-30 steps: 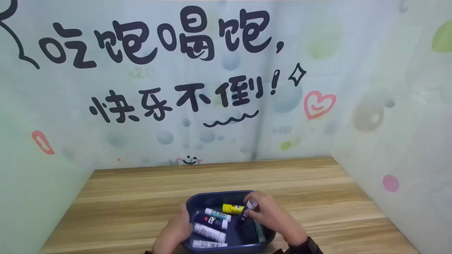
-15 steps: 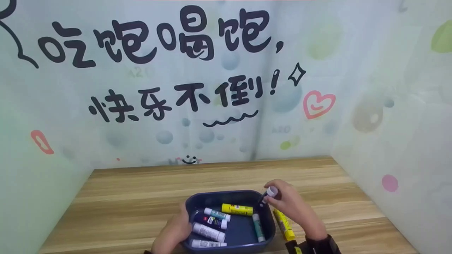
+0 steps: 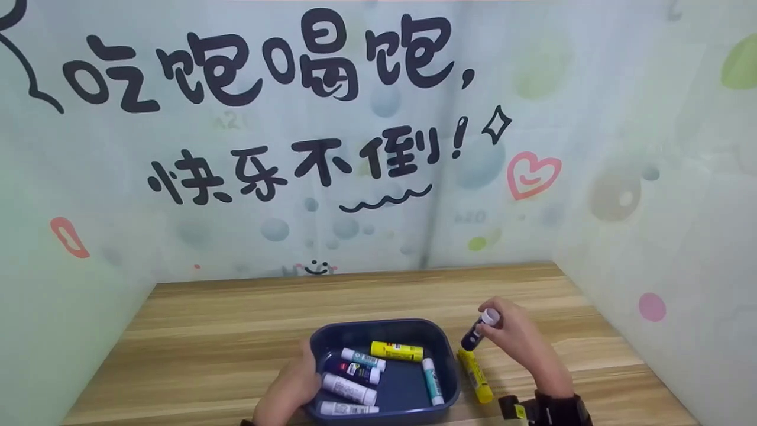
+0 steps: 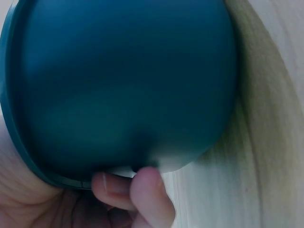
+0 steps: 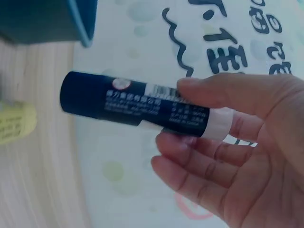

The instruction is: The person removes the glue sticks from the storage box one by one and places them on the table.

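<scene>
My right hand (image 3: 516,332) pinches a navy glue stick (image 5: 135,102) with a white cap between thumb and fingers. The stick is tilted above the table, right of the dark blue plastic bin (image 3: 397,416). Below its lower end lies a yellow glue stick (image 3: 475,376) on the table. With curled fingers, my left hand (image 3: 295,374) grips the bin's left rim; the left wrist view shows its fingertips (image 4: 153,190) at the bin wall. Inside the bin lie a yellow glue stick (image 3: 397,351), a navy one (image 3: 353,371), and several white or teal ones.
The wood-grain table (image 3: 236,331) stretches left, right and behind the bin. A printed cloth backdrop (image 3: 331,148) with large black characters rises at the table's back edge, and pale walls stand on both sides.
My right hand has lifted the navy glue stick out of the bin and carried it right, over the table beside the bin. My left hand has stayed at the bin's left rim.
</scene>
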`<action>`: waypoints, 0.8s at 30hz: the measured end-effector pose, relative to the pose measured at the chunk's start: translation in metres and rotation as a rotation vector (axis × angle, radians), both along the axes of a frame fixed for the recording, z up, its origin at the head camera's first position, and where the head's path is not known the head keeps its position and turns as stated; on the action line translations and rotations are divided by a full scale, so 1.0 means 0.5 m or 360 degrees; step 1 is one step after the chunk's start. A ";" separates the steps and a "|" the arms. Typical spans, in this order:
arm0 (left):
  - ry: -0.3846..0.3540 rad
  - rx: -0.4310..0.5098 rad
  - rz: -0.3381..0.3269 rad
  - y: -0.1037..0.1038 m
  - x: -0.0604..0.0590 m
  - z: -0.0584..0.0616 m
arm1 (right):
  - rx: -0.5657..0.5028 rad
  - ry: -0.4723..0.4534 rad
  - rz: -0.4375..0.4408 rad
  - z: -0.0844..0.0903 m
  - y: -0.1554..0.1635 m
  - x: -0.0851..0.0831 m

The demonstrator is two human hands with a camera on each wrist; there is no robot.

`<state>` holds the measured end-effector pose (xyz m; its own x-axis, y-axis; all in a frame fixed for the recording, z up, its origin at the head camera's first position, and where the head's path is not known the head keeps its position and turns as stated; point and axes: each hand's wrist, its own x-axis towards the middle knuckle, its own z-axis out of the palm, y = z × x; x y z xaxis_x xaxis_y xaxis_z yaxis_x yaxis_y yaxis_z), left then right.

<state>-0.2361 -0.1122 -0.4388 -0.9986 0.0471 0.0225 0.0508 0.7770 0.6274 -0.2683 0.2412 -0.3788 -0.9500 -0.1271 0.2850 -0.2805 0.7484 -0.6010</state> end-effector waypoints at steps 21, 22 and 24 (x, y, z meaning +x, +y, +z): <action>0.0007 0.0015 0.0027 0.000 0.000 -0.004 | 0.0191 -0.0182 -0.0178 -0.061 0.024 -0.028; 0.0014 0.0017 0.0027 -0.001 0.000 -0.005 | 0.0203 -0.0215 -0.0189 -0.060 0.024 -0.026; 0.0022 0.0020 0.0030 -0.001 0.000 -0.005 | 0.0221 -0.0298 -0.0200 -0.057 0.024 -0.021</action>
<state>-0.2362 -0.1126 -0.4414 -0.9989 0.0276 0.0369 0.0448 0.7701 0.6363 -0.2789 0.2531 -0.4075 -0.9954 -0.0303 0.0910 -0.0737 0.8494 -0.5226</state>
